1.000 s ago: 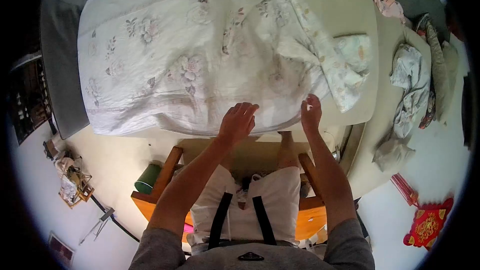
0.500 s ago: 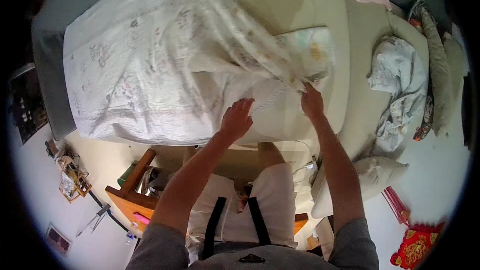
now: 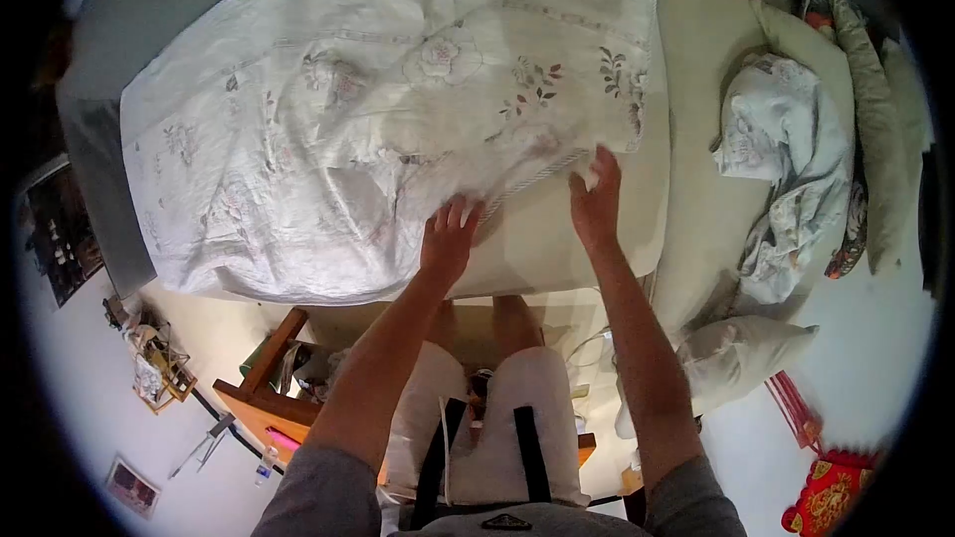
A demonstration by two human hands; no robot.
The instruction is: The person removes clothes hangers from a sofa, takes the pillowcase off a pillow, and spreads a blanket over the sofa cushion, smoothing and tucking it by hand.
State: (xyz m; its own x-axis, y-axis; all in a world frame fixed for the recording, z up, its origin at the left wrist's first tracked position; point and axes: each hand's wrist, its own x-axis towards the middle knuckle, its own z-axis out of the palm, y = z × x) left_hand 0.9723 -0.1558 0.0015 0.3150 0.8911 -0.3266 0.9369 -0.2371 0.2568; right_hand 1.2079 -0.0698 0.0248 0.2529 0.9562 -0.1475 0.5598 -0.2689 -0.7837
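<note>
Bedspread (image 3: 298, 139) beyond our open right hand (image 3: 597, 207) could bunch if our left hand (image 3: 447, 249), grip unclear, drags unevenly.

"What sort of place is this?"

"A home: a flowered cover (image 3: 348, 149) spreads beyond the left hand (image 3: 448, 242), and a pale cushion (image 3: 744, 360) and red-and-gold ornament (image 3: 831, 497) show rightward of the right hand (image 3: 597, 204)."
</note>
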